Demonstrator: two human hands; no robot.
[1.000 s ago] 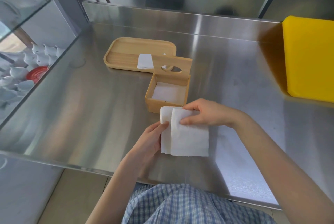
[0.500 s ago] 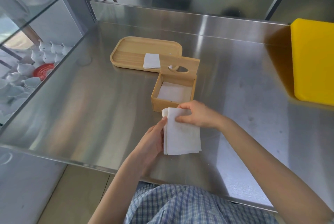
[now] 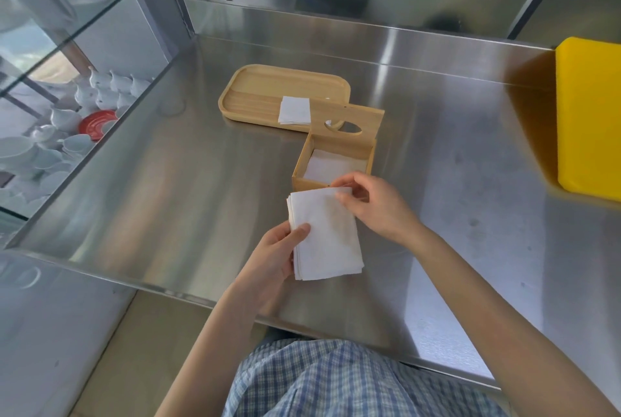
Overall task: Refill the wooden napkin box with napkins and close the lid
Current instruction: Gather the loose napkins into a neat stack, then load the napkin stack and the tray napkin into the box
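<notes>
- Over the steel surface [image 3: 168,188], head view: left hand [image 3: 268,258] and right hand [image 3: 376,205] each pinch the napkin stack [image 3: 326,235], just before the open wooden napkin box [image 3: 302,181].
- Behind: its lid [image 3: 366,117], a wooden tray [image 3: 255,90] with a napkin [image 3: 295,110]; yellow board [image 3: 588,114] far right.

Stainless steel counter [image 3: 168,201] with raised backsplash [image 3: 369,36] is reflecting soft daylight, a yellow board [image 3: 591,114] is sitting at its right edge, and a glass cabinet [image 3: 60,107] on the left is holding white cups [image 3: 111,90].
</notes>
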